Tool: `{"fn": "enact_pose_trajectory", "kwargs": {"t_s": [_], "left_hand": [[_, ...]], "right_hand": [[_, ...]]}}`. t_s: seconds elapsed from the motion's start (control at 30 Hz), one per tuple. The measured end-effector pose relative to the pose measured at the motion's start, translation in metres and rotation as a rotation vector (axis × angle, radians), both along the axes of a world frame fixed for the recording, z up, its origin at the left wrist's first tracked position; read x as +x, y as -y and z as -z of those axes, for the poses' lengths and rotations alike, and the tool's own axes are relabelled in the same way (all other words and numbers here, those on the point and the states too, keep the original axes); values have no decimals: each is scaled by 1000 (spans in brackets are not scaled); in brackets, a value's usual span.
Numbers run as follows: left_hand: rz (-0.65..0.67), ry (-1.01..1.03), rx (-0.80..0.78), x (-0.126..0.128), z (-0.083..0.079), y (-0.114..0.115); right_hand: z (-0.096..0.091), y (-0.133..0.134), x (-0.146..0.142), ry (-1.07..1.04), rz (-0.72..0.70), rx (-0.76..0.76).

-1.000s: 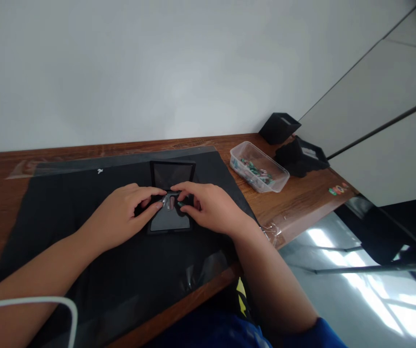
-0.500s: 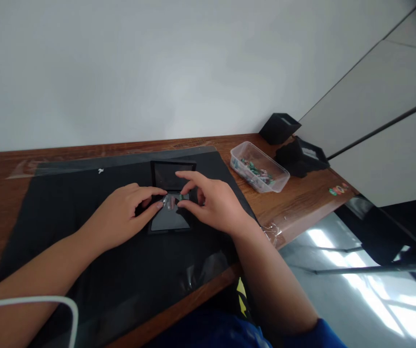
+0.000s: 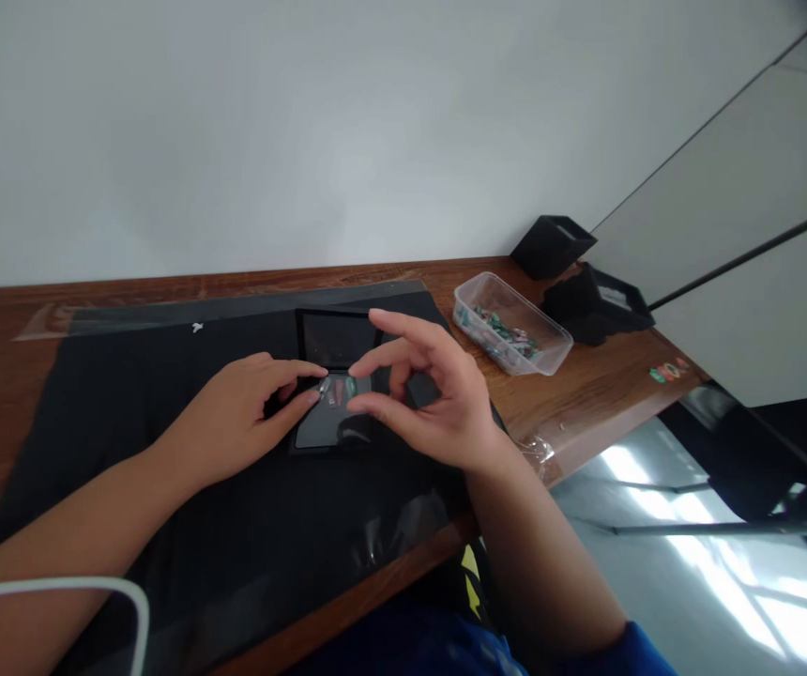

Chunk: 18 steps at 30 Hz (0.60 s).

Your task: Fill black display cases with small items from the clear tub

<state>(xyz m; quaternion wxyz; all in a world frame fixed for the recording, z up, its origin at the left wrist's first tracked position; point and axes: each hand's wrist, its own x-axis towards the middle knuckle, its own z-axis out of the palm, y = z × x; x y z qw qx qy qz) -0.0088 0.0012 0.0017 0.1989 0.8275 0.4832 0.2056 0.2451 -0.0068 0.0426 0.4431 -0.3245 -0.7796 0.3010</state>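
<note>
A small black case [image 3: 333,314] stands with its lid raised on the dark mat. On its grey inner surface lie small shiny pieces, among them a pinkish one [image 3: 336,391] and a green one [image 3: 351,387]. My left hand [image 3: 249,404] pinches a small silvery-clear piece [image 3: 324,385] at the left of this row, between thumb and forefinger. Around the green piece, my right hand [image 3: 438,390] has its thumb and middle finger apart, its forefinger stretched up before the lid. Whether those fingertips touch the piece is hard to see.
A clear plastic tub [image 3: 512,324] of small colourful pieces stands right of the black mat [image 3: 235,540]. Two black boxes [image 3: 551,246] are behind it. Several coloured rings [image 3: 667,371] lie near the right table edge. A white cable [image 3: 94,584] crosses the lower left.
My right hand has spread its fingers and shifted slightly right, showing more of the green piece. The left hand keeps its pinch with little movement.
</note>
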Motion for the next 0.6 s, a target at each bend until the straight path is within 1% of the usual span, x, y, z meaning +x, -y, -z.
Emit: {"fn": "enact_pose_trajectory", "kwargs": {"t_s": [0.2,0.4,0.6], "left_hand": [[-8,-16,-15,0,0,-1],[-6,-33,-14,1,-1,-2],[-11,-15,5,0,-1,-1]], "right_hand": [[-8,6,-1,-244,-64,-155],[-6,5,5,-323,-88,-243],[0,-1,6,-438,-234,-266]]}}
